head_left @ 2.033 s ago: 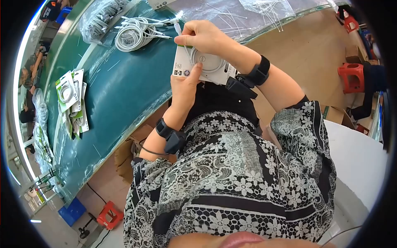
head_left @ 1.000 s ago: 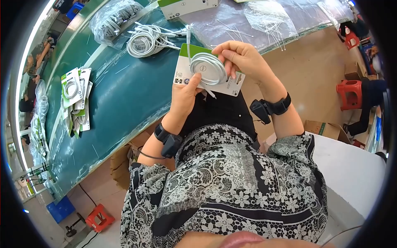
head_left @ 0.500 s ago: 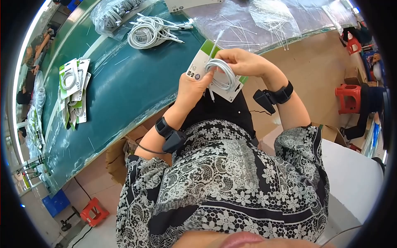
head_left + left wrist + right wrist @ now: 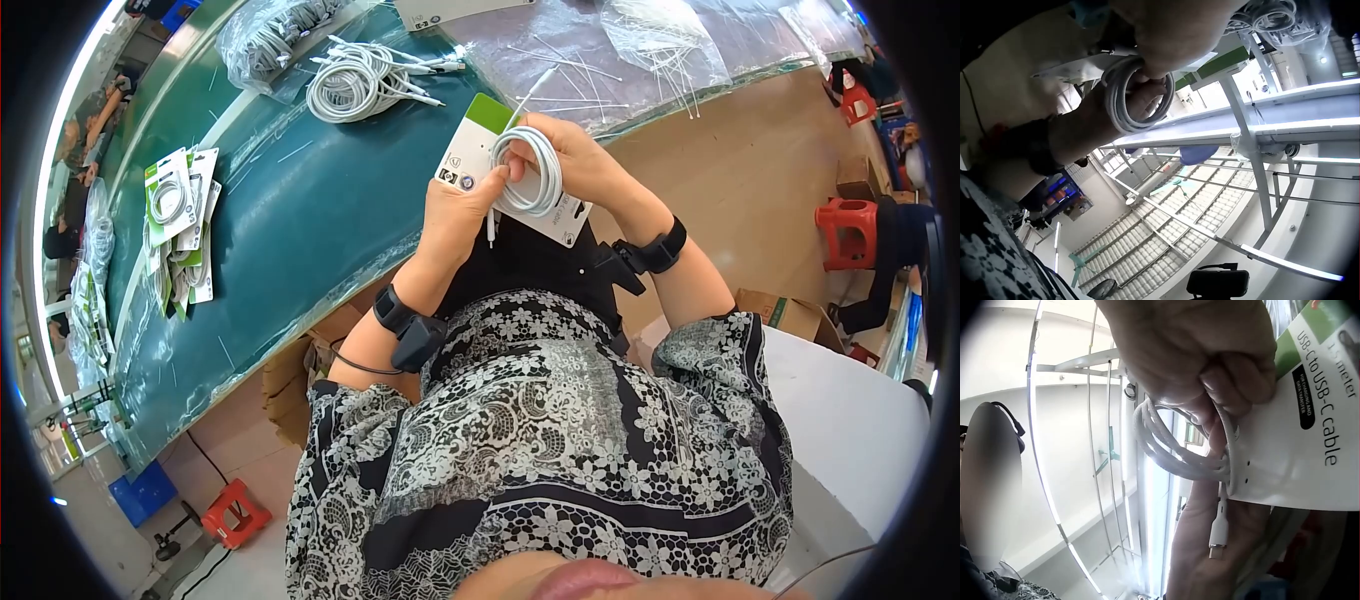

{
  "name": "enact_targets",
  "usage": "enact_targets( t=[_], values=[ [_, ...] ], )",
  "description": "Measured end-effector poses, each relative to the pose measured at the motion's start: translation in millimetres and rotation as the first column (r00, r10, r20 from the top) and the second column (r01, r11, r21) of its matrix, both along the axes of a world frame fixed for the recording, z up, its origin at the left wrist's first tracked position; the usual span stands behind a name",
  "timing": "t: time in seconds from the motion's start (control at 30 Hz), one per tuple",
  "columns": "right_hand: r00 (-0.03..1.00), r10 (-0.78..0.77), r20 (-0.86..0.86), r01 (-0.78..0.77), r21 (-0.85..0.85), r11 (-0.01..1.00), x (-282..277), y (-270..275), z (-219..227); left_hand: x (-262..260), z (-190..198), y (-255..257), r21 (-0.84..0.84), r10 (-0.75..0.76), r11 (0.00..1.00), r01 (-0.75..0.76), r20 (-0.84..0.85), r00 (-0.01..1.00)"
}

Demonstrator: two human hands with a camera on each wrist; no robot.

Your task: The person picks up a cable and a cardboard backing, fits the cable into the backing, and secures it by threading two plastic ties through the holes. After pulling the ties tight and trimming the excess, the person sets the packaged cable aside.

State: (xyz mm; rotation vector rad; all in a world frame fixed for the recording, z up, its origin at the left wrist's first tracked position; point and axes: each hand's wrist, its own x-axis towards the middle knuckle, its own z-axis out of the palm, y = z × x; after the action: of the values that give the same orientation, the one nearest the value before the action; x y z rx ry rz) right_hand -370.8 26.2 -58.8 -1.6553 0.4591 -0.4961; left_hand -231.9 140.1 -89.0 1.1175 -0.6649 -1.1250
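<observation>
In the head view, my left hand point(image 4: 456, 215) grips a white and green packaging card point(image 4: 458, 155), thumb on its face beside a white cable coil point(image 4: 548, 185). My right hand point(image 4: 572, 165) holds the coil from its far side, fingertips curled through the loops. The coil stands tilted up from the card. In the right wrist view, the card's print point(image 4: 1317, 394) reads USB-C to USB-C cable, 1.5 meter. A USB-C plug point(image 4: 1219, 530) hangs below the coil there. The other cable end sticks up past the card's green edge.
On the green table point(image 4: 300, 210) lie a bundle of white cables point(image 4: 355, 85), a bag of grey cables point(image 4: 270, 45) and a stack of carded cables point(image 4: 180, 215). Thin white ties point(image 4: 570, 75) are scattered at the back. A red stool point(image 4: 848, 232) stands at right.
The right hand has come down from the cable's upper end to the coil, and its fingers now curl into the loops. The coil has lifted and tilted off the card; the left hand keeps its grip.
</observation>
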Motion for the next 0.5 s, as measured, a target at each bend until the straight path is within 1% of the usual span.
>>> enact_targets(
  t=[0.03, 0.07, 0.13, 0.17, 0.27, 0.3, 0.33, 0.4, 0.43, 0.47, 0.5],
  values=[
    [1.0, -0.012, 0.02, 0.011, 0.059, 0.998, 0.3, 0.2, 0.3, 0.9, -1.0, -0.2, -0.002, 0.001, 1.0, -0.001, 0.0, 1.0],
    [1.0, -0.01, 0.019, 0.009, 0.058, 0.998, 0.3, -0.9, 1.3, 3.0, -1.2, -0.6, -0.002, -0.015, 1.0, 0.015, -0.03, 0.999],
    [1.0, 0.026, -0.016, -0.028, -0.106, 0.994, 0.0, -6.1, 5.6, 7.2, 0.1, -1.3, -0.004, -0.047, 0.999, 0.047, -0.088, 0.995],
    [0.999, 0.041, -0.035, -0.047, -0.188, 0.981, -0.4, -8.0, 7.8, 9.6, 1.0, -2.2, -0.005, -0.046, 0.999, 0.046, -0.089, 0.995],
    [0.994, 0.081, -0.077, -0.094, -0.174, 0.98, -2.0, -9.2, 12.6, 15.6, 11.3, -4.3, 0.074, -0.124, 0.988, 0.139, -0.177, 0.976],
    [0.99, 0.103, -0.098, -0.118, -0.167, 0.979, -1.8, -9.5, 13.5, 15.2, 11.0, -4.3, 0.072, -0.121, 0.988, 0.136, -0.178, 0.976],
    [0.989, 0.106, -0.1, -0.122, -0.167, 0.978, -1.3, -8.4, 12.1, 14.0, 9.8, -4.1, 0.036, -0.099, 0.994, 0.101, -0.054, 0.994],
    [0.995, -0.048, -0.09, 0.021, -0.283, 0.959, 0.1, -3.3, 2.9, 11.8, 6.4, -4.2, -0.041, -0.043, 0.998, 0.052, 0.194, 0.98],
    [0.988, -0.128, -0.081, 0.094, -0.336, 0.937, 0.0, 0.4, -0.4, 10.6, 4.6, -3.6, -0.034, -0.046, 0.998, 0.054, 0.191, 0.98],
    [0.988, -0.128, -0.084, 0.094, -0.33, 0.939, 0.0, 3.0, -3.3, 9.3, 2.8, -3.2, -0.032, -0.018, 0.999, 0.026, 0.225, 0.974],
    [0.988, -0.151, -0.041, 0.128, -0.347, 0.929, 1.5, 5.4, -5.1, 8.5, 1.7, -2.9, -0.032, 0.011, 0.999, -0.003, 0.26, 0.966]
  ],
)
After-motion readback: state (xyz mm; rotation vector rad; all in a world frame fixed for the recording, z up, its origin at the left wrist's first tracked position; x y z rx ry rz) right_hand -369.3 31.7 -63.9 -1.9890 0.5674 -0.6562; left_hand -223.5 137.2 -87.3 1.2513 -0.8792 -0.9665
